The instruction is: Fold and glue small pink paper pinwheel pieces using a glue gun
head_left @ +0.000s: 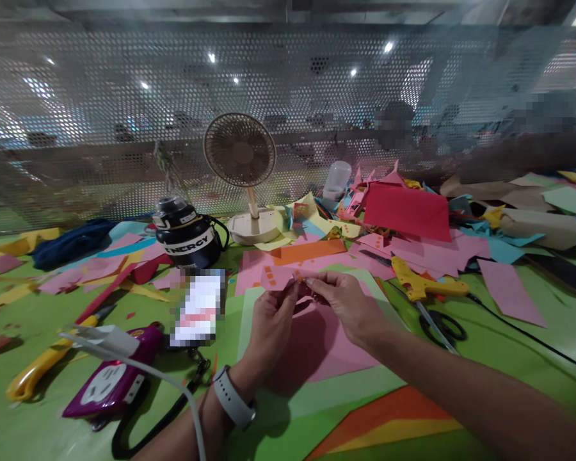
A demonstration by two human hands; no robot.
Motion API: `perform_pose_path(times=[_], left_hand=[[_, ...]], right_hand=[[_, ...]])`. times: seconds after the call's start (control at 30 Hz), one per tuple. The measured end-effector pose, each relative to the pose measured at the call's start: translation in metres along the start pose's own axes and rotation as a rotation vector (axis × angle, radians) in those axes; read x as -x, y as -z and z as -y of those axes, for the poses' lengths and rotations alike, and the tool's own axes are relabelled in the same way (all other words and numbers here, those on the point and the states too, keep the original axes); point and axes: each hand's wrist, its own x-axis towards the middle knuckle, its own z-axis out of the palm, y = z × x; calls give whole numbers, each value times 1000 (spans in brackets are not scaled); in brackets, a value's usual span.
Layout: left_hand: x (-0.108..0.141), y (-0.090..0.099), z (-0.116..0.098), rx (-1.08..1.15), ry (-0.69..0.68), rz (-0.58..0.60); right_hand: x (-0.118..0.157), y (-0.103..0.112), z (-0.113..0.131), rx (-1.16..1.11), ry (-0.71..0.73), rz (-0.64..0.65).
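Observation:
My left hand (273, 314) and my right hand (343, 301) meet over a pink sheet (336, 352), fingers pinched together. Between the fingertips shows a small pink paper piece (299, 276) with a bit of orange; most of it is hidden by my fingers. Pale green paper (365, 384) lies under the pink sheet. Just beyond my left hand, small orange squares (269, 276) sit on pink paper. To the right of my right hand rests a yellow glue gun (422, 282) with its cord, beside scissors with black handles (444, 328).
A blurred phone (199, 307), a purple device (118, 371) with a white charger (108, 339), and a yellow cutter (48, 362) lie left. Behind stand a dark bottle (189, 237) and a fan (240, 150). Paper scraps (406, 211) pile up before a perforated screen (317, 83).

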Motion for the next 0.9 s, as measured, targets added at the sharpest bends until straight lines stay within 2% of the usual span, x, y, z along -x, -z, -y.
perform_pose_path(times=[0.5,0.9], left_hand=[[1,-1,-3,6,33,31],[0,-1,-1,38,31,-7]], right_hand=[[-2,2,-8,-53,7,21],[-2,1,-8,-16,33,20]])
